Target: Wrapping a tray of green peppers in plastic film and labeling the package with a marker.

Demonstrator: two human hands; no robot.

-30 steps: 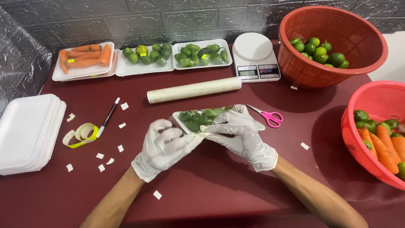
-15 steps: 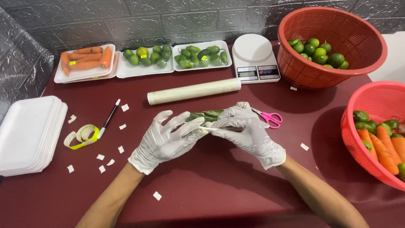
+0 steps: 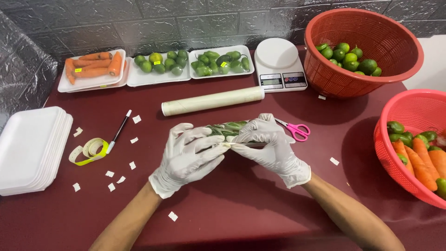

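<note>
Both gloved hands meet mid-table on a wrapped tray (image 3: 232, 129) of green peppers, tilted up on edge. Left hand (image 3: 188, 155) has fingers spread, tips pressing the tray's near side; right hand (image 3: 269, 146) curls over the top w/ thumb and forefinger pinching the film at the near edge. Tray's long axis runs left-right, lying just beyond the fingers; right hand covers more of it, left is a bit nearer the body.

Small white paper bits (image 3: 173, 216) are scattered over the near-left of the table (image 3: 223, 204). Yellow tape loop (image 3: 88, 151) and a pen (image 3: 118, 131) lie left of the hands; stack of empty white trays (image 3: 30, 148) at the left edge. Pink scissors (image 3: 295, 130) just right of the tray. Red basket (image 3: 413, 148) w/ carrots and peppers at the right edge.

Beyond the hands, a film roll (image 3: 213, 100) lies left-right. Along the far edge: carrot tray (image 3: 91, 69), lime tray (image 3: 159, 65), pepper tray (image 3: 220, 61), each w/ small yellow stickers, then a white scale (image 3: 280, 62). Far-right corner holds a second red basket (image 3: 362, 46) of limes.
</note>
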